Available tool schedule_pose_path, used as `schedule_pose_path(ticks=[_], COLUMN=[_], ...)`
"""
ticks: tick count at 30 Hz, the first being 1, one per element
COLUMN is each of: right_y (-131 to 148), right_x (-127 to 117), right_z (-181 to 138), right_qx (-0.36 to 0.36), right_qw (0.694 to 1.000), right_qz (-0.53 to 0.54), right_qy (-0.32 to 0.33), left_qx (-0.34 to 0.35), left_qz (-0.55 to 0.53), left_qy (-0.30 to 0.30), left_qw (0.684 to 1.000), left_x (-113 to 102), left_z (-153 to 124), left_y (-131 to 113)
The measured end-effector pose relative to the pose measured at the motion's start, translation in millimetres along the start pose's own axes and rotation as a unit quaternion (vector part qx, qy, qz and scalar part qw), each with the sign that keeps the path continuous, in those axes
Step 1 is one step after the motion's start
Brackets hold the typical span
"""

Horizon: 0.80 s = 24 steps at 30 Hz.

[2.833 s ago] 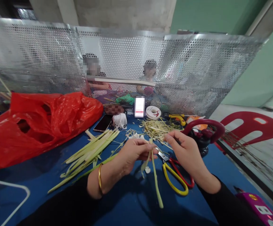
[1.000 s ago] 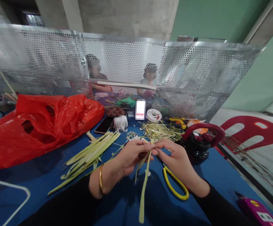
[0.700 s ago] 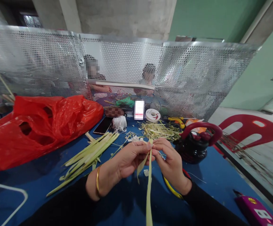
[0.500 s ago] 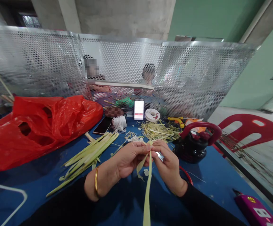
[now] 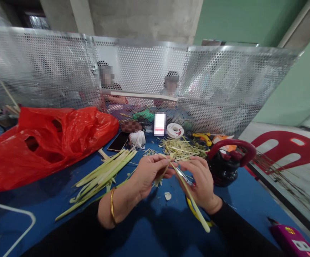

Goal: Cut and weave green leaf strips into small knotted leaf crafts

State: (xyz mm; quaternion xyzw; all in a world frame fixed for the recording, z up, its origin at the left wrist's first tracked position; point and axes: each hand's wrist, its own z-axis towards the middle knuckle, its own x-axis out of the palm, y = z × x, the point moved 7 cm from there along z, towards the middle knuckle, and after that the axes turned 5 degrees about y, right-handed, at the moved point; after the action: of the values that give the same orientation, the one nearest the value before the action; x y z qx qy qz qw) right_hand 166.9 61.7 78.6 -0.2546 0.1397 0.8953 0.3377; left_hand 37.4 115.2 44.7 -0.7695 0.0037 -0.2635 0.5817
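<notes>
My left hand (image 5: 151,175) pinches a folded pale green leaf strip (image 5: 168,162) between thumb and fingers. One long end of the strip (image 5: 193,205) slants down to the right, passing in front of my right hand (image 5: 199,180). The right fingers are bent close to the fold, with the index fingertip near the strip. Scissors appear tucked in the right palm: a silver blade (image 5: 183,175) shows between the fingers and a yellow handle loop (image 5: 193,210) hangs below. The hand hides their middle. A bundle of similar leaf strips (image 5: 106,169) lies left of my left wrist.
A red plastic bag (image 5: 64,142) covers the table's left side. Behind my hands are a phone (image 5: 118,141), white string (image 5: 137,138), a tape spool (image 5: 175,130) and leaf scraps (image 5: 183,148). A dark kettle-shaped pot (image 5: 223,167) stands right. Two people sit behind a perforated screen (image 5: 144,64).
The strip's long end has swung from hanging straight down to slanting right. My right fingers have come away from the fold, and the yellow handle loop has come into view beneath that hand.
</notes>
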Motion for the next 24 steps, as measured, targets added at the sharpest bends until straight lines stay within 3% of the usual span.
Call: schedule_pose_path(ticks=[4,14,24], right_y=[20,35,38], right_x=[1,2,-3], right_z=[0,2,5], right_qx=[-0.085,-0.106,-0.095], right_qw=[0.996,0.993,0.994], right_qz=[-0.025,-0.044,-0.056], right_qy=[0.021,0.025,0.016], left_qx=[0.028,0.067,0.034], left_qz=[0.003,-0.010,-0.045], left_qy=[-0.009,-0.031,-0.005], left_qw=[1.000,0.997,0.998], left_x=[-1,0,1], left_z=[2,4,5], left_y=[1,10,11])
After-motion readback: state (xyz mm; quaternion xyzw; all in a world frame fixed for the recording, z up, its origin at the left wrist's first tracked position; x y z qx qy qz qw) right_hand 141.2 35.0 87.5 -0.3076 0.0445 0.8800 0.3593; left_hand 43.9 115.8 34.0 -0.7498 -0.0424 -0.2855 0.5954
